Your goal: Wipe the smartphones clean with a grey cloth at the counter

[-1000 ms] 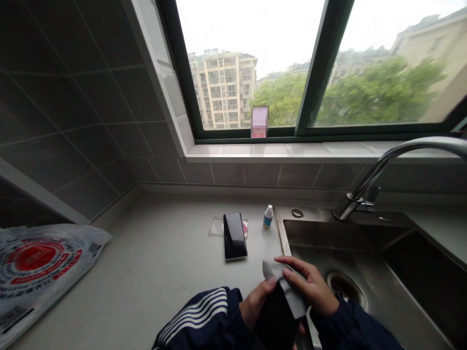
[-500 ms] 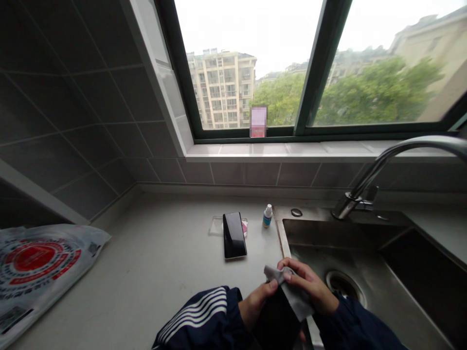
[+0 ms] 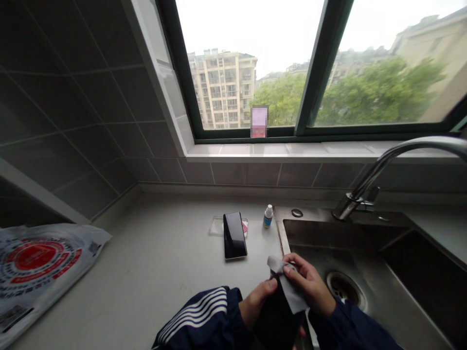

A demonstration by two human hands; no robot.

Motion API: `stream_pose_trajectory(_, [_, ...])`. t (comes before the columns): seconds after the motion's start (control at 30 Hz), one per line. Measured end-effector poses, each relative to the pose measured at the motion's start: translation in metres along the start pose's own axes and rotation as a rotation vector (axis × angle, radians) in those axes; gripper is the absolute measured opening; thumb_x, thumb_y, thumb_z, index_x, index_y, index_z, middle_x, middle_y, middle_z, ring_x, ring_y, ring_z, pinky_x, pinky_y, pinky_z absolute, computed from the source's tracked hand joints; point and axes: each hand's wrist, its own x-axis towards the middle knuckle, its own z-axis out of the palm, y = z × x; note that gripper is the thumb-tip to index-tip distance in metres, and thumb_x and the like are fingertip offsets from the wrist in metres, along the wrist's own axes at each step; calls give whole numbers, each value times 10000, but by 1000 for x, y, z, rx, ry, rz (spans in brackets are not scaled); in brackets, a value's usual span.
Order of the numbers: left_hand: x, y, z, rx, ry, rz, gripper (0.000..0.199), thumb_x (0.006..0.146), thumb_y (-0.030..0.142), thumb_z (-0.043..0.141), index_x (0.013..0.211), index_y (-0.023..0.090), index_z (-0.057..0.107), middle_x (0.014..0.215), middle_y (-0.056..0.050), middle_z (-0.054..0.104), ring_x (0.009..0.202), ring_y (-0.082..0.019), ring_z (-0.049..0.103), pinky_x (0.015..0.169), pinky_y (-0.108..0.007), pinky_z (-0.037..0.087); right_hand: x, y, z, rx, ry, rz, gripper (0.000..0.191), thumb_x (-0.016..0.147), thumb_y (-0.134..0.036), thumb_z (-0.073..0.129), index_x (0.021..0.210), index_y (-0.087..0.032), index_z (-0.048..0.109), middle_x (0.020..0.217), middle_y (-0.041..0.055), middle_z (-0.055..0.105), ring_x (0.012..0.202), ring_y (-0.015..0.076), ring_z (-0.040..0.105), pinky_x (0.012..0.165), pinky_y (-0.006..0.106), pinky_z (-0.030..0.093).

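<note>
My left hand (image 3: 257, 301) is closed around a flat black phone-like slab (image 3: 275, 316), its thumb along the near-left edge. Fingertips of that hand show at the slab's right side. Between the thumb and fingers of my right hand (image 3: 310, 282) is a thin grey cloth (image 3: 294, 294). The cloth drapes over the slab's upper right edge, and its top end folds over the far corner. Both hands are over the counter by the sink's left rim. The slab's lower part runs into shadow at the bottom of the view.
A black phone (image 3: 234, 236) lies partly over a clear case (image 3: 216, 226) on the counter (image 3: 153, 257). Beside the sink (image 3: 386, 291) stands a small white-capped bottle (image 3: 267, 217). A chrome faucet (image 3: 368, 170) arches at right; a printed plastic bag (image 3: 47, 267) lies at left.
My right hand and the cloth have shifted slightly upward along the slab's edge, and the cloth's lower end has drawn up. My left hand stays nearly still.
</note>
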Motion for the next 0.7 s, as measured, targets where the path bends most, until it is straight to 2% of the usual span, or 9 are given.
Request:
stream_pose_trajectory(0.2, [1, 4, 0, -57, -29, 69, 825, 818, 747, 351, 1274, 92, 560, 973, -154, 702, 709, -277, 690, 716, -423, 482, 2, 2, 1, -39, 69, -5, 429, 788, -540, 689, 1029, -191, 623, 885, 59, 697, 781, 214, 641, 672, 290, 475])
stream_pose_trajectory(0.3, [0, 5, 3, -74, 11, 90, 859, 780, 766, 393, 1227, 61, 592, 941, -163, 704, 682, -279, 689, 679, -404, 490, 1, 0, 1, -70, 61, -3, 472, 809, -554, 659, 1099, -182, 640, 971, 84, 712, 870, 247, 656, 748, 324, 490])
stream_pose_trajectory(0.4, [-2, 6, 5, -86, 33, 87, 885, 788, 770, 344, 1168, 21, 624, 979, -187, 689, 709, -275, 680, 702, -416, 491, 0, -3, 2, -128, 58, -6, 508, 830, -570, 625, 1154, -179, 648, 1028, 93, 710, 924, 264, 655, 771, 330, 492])
stream_pose_trajectory(0.47, [-3, 7, 7, -76, 31, 85, 904, 789, 779, 302, 1110, 9, 649, 947, -194, 690, 700, -267, 665, 748, -445, 485, -1, -5, 3, -160, 77, -15, 512, 835, -573, 617, 1156, -177, 655, 1000, 89, 711, 888, 251, 655, 732, 311, 495])
stream_pose_trajectory(0.53, [-3, 8, 8, -43, 31, 78, 930, 757, 809, 303, 1044, 5, 671, 845, -189, 694, 664, -264, 649, 762, -457, 477, -1, -5, 3, -191, 108, -28, 498, 832, -573, 621, 1127, -174, 662, 894, 69, 708, 772, 214, 644, 644, 278, 484])
stream_pose_trajectory(0.63, [-4, 12, 12, -1, 40, 61, 964, 708, 842, 333, 994, -10, 681, 725, -178, 678, 627, -269, 637, 717, -434, 472, -1, -2, 2, -229, 151, -54, 452, 819, -572, 636, 1033, -175, 662, 720, 23, 656, 598, 159, 574, 512, 233, 426])
stream_pose_trajectory(0.7, [-4, 14, 14, 11, 44, 48, 978, 707, 844, 331, 990, -24, 680, 709, -183, 674, 629, -274, 639, 690, -418, 465, -2, -1, 2, -235, 171, -66, 420, 808, -571, 647, 964, -181, 650, 678, 7, 629, 566, 146, 545, 486, 223, 406])
